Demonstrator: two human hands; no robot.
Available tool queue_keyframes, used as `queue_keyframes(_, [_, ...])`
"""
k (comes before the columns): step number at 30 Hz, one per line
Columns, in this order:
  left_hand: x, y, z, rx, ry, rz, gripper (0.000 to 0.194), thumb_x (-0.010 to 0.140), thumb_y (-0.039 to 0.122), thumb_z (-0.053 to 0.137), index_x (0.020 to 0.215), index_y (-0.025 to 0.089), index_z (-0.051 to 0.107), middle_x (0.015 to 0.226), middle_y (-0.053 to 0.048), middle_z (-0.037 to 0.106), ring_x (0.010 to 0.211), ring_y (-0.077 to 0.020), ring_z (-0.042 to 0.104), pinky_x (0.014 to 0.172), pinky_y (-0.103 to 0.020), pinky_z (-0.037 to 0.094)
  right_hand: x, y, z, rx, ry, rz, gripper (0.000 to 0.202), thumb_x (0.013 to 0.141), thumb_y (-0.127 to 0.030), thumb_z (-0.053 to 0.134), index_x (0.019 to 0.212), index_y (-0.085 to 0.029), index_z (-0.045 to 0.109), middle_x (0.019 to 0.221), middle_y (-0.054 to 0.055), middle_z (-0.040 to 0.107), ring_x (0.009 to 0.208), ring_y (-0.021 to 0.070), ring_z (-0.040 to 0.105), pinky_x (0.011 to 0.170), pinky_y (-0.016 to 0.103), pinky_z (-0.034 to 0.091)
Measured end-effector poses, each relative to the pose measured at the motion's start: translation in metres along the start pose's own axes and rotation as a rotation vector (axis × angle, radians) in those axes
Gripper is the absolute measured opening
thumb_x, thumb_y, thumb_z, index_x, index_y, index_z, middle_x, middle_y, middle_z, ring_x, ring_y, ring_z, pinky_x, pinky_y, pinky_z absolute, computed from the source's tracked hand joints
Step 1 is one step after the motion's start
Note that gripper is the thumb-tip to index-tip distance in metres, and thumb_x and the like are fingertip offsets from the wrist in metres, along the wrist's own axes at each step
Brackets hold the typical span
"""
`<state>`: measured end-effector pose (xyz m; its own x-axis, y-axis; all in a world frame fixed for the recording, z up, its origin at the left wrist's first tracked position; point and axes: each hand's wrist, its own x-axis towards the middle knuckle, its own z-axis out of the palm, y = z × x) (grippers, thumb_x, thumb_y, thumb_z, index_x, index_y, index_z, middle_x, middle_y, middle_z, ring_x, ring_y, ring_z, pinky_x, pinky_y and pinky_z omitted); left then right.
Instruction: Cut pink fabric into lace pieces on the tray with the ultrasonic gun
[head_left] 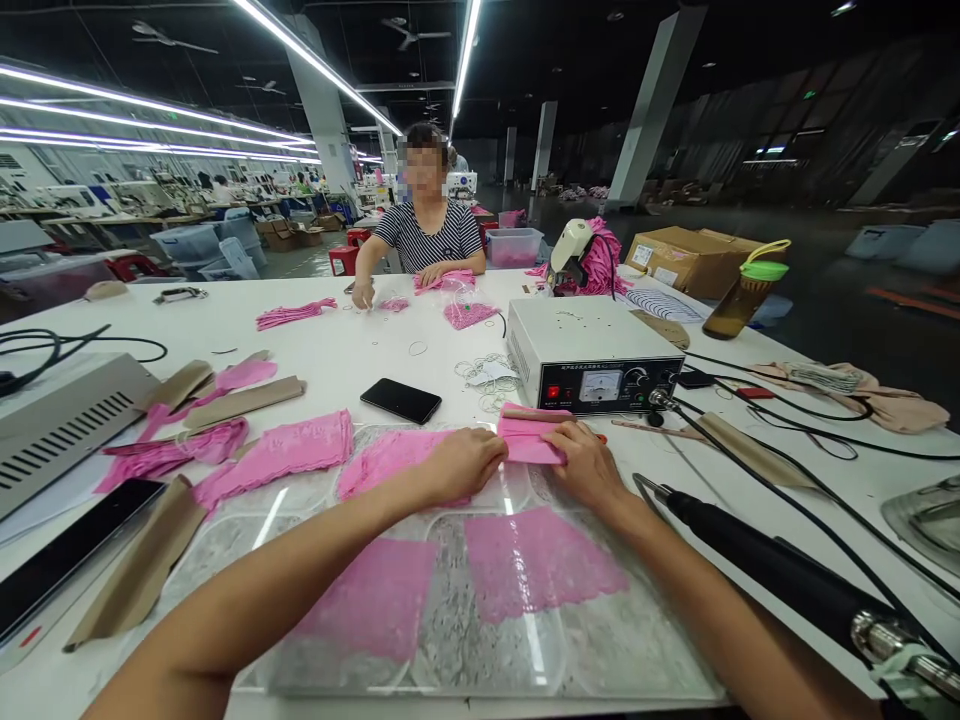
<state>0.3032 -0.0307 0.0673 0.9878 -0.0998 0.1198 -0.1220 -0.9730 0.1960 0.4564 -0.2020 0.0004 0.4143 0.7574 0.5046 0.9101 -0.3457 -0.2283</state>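
Note:
My left hand [469,465] pinches the left edge of a folded piece of pink fabric [531,447]. The fingers of my right hand [589,462] close on that fabric's right end. A narrow brown card strip [536,414] lies along its far edge. Partly under my left hand and forearm spreads a crumpled pink lace cloth [386,460]. Nearer to me, two flat pink pieces, the right one [544,560] and the left one [375,600], show at the clear glossy sheet [630,650]; whether they are over or under it I cannot tell.
A white control box [592,350] stands beyond my right hand. A black handheld tool with a cable [750,550] lies at the right. A phone [401,400], pink lace stacks [292,450] and brown card strips [244,402] are leftward. Opposite sits a person [427,235] handling pink fabric.

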Motion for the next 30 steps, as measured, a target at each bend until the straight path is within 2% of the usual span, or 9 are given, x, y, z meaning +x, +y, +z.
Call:
queue_keyframes(6, [-0.052,0.032,0.01,0.025,-0.066,0.105,0.022,0.096,0.016,0.041,0.086,0.016,0.061,0.085,-0.005,0.066,0.075,-0.0163,0.059,0.07,-0.026,0.043,-0.052,-0.015,-0.025,0.041,-0.055,-0.181,0.045,0.072,0.002,0.046,0.103,-0.021,0.068,0.095,0.007,0.066,0.086,0.021,0.062,0.074,0.032,0.052])
queue_keyframes(11, [-0.069,0.062,0.028,0.032,-0.124,0.197,0.018,0.091,0.014,0.049,0.076,0.016,0.059,0.077,-0.004,0.064,0.067,-0.0164,0.055,0.063,-0.028,0.04,-0.084,-0.021,-0.032,0.078,-0.066,-0.221,0.053,0.07,0.005,0.04,0.106,-0.022,0.067,0.094,0.007,0.066,0.086,0.0197,0.064,0.073,0.032,0.055])
queue_keyframes(16, [-0.066,0.076,0.033,0.079,-0.187,0.237,0.016,0.089,0.015,0.05,0.074,0.017,0.057,0.075,-0.004,0.062,0.067,-0.0176,0.055,0.061,-0.03,0.04,-0.092,-0.018,-0.036,0.11,-0.054,-0.185,0.057,0.069,0.006,0.039,0.112,-0.02,0.065,0.101,0.008,0.066,0.092,0.0187,0.064,0.077,0.031,0.057])
queue_keyframes(22, [-0.054,0.078,0.019,0.007,-0.331,0.14,0.013,0.087,0.018,0.054,0.075,0.017,0.059,0.079,-0.003,0.063,0.07,-0.017,0.059,0.064,-0.028,0.044,-0.097,-0.015,-0.041,0.152,-0.053,-0.14,0.053,0.071,0.003,0.041,0.111,-0.02,0.066,0.102,0.008,0.066,0.093,0.019,0.064,0.08,0.034,0.058])
queue_keyframes(25, [-0.04,0.086,0.016,-0.083,-0.298,0.053,0.01,0.087,0.028,0.061,0.085,0.018,0.062,0.086,-0.003,0.064,0.075,-0.018,0.062,0.064,-0.027,0.046,-0.099,-0.016,-0.044,0.171,-0.062,-0.119,0.054,0.071,0.002,0.042,0.114,-0.023,0.065,0.102,0.007,0.066,0.093,0.0194,0.064,0.079,0.035,0.058])
queue_keyframes(28, [-0.023,0.099,0.023,-0.134,-0.235,0.009,0.028,0.085,0.041,0.066,0.098,0.017,0.061,0.096,-0.005,0.065,0.086,-0.0218,0.063,0.07,-0.029,0.049,-0.1,-0.019,-0.045,0.183,-0.067,-0.103,0.058,0.069,0.001,0.042,0.116,-0.025,0.064,0.102,0.007,0.065,0.094,0.0201,0.064,0.079,0.037,0.057])
queue_keyframes(30, [-0.013,0.107,0.031,-0.158,-0.199,-0.002,0.034,0.082,0.044,0.069,0.098,0.015,0.059,0.1,-0.008,0.064,0.093,-0.0245,0.062,0.077,-0.032,0.05,-0.1,-0.02,-0.045,0.188,-0.062,-0.1,0.058,0.068,0.001,0.041,0.115,-0.024,0.063,0.101,0.007,0.065,0.093,0.0203,0.063,0.079,0.037,0.057])
